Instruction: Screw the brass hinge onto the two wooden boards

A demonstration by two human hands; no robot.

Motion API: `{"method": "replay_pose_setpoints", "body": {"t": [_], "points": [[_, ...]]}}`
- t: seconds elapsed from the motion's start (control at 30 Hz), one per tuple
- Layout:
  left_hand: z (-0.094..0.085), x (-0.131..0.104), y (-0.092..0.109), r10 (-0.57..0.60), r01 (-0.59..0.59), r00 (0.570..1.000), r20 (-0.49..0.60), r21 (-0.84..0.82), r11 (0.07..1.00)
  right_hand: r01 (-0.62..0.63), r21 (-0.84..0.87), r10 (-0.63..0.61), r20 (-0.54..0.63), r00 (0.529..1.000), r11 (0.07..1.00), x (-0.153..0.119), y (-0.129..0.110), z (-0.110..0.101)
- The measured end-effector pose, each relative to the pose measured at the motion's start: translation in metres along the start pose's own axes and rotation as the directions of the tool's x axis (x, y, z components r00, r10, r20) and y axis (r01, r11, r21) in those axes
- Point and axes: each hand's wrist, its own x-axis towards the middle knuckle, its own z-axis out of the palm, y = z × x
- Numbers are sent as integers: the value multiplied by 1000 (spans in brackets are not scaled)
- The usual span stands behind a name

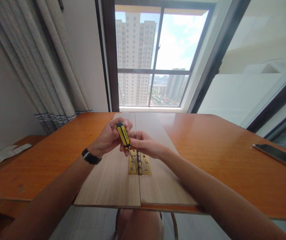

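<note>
My left hand (110, 135), a dark band at its wrist, is closed around the handle of a yellow-and-black screwdriver (124, 135). The fingers of my right hand (144, 143) pinch the lower end of that handle from the right. The tilted shaft reaches down to a screw on the left leaf of a brass-coloured hinge (146, 169). This hinge lies unfolded across the seam between a left wooden board (107, 186) and a right wooden board (165, 186). Its upper part is partly hidden by my hands.
Both pale boards rest on an orange-brown table (198, 140) and reach its front edge. A dark phone-like object (280, 156) lies at the right side. Beyond the table are a window (155, 71) and a grey curtain (40, 60). White strips (5, 155) lie at the left.
</note>
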Motion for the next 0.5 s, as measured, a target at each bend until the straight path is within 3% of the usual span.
{"method": "replay_pose_setpoints", "body": {"t": [0.2,0.4,0.5], "points": [[3,1,0,39,-39,999,-29,14,999,25,-47,-31,-119,992,999,1,2,1],[7,-2,0,-87,88,995,-46,14,996,45,-33,-48,-95,994,998,0,0,-1],[7,-2,-1,-75,76,997,-35,9,997,37,-30,-39,-40,998,999,0,0,-2]]}}
